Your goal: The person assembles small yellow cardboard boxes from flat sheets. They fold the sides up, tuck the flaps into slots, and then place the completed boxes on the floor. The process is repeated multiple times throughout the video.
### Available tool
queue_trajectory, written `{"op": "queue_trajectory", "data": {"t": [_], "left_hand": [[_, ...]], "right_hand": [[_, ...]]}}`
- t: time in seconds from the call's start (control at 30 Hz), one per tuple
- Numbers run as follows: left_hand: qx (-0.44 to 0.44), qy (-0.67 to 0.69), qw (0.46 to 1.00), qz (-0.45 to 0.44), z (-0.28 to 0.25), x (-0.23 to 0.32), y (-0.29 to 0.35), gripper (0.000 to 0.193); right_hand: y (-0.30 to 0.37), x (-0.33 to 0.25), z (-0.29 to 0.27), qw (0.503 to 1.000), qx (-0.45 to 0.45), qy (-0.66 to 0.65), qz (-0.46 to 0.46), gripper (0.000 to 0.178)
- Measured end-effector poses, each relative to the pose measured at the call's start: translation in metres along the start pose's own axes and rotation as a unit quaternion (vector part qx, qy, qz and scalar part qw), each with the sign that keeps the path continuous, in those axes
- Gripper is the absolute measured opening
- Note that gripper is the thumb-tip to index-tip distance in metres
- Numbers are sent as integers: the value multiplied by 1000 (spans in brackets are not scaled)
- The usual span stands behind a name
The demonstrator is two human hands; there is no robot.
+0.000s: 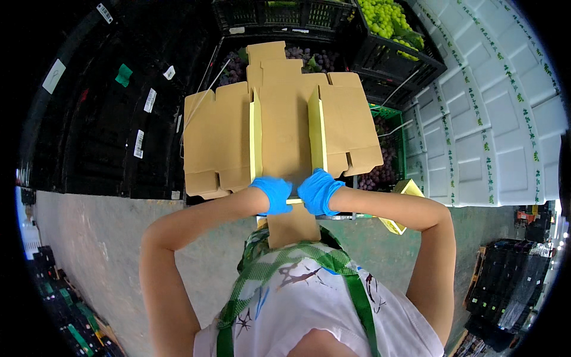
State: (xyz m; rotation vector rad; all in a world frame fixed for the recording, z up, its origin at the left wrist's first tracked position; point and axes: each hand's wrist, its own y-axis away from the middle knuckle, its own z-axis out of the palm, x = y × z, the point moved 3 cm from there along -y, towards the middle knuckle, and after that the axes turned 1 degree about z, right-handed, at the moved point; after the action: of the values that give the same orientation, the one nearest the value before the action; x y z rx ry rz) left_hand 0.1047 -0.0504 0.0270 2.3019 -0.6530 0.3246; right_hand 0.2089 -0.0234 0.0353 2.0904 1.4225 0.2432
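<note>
A brown cardboard box blank lies partly folded in front of me, its wide side flaps spread left and right. Two folds with yellow outer faces stand upright along its middle, running away from me. At its near end, my left hand in a blue glove is closed on the left corner; it is slightly blurred. Gripping the right corner is my right hand, also blue-gloved, with fingers curled in. Between the two hands a thin yellow edge shows, and a brown end flap hangs toward my apron. My fingertips are hidden.
Dark grapes fill a green crate at the right, beneath the blank's edge. Green grapes sit in a black crate behind. Black crates are stacked left, white foam boxes right. A yellow box stands by my right forearm.
</note>
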Motion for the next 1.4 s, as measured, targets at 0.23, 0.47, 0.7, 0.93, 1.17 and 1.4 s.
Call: {"op": "queue_trajectory", "data": {"t": [0.23,0.47,0.7,0.93,1.17,1.4], "left_hand": [[-135,-137,979,-65,-11,13,2,35],[-231,-131,961,-79,1,-6,-18,40],[-139,-154,975,-79,-13,8,4,58],[450,60,889,48,-50,-48,16,60],[463,552,681,-134,-46,-127,-37,64],[481,579,653,-81,-40,-131,-38,67]], "right_hand": [[-5,-3,-4,991,-121,49,-7,19],[-29,8,2,964,-253,-18,-85,28],[-17,-1,-3,992,-115,1,-49,39],[31,55,-43,813,483,-296,134,57],[-59,131,2,618,378,-655,213,63],[-59,125,1,560,483,-644,196,57]]}}
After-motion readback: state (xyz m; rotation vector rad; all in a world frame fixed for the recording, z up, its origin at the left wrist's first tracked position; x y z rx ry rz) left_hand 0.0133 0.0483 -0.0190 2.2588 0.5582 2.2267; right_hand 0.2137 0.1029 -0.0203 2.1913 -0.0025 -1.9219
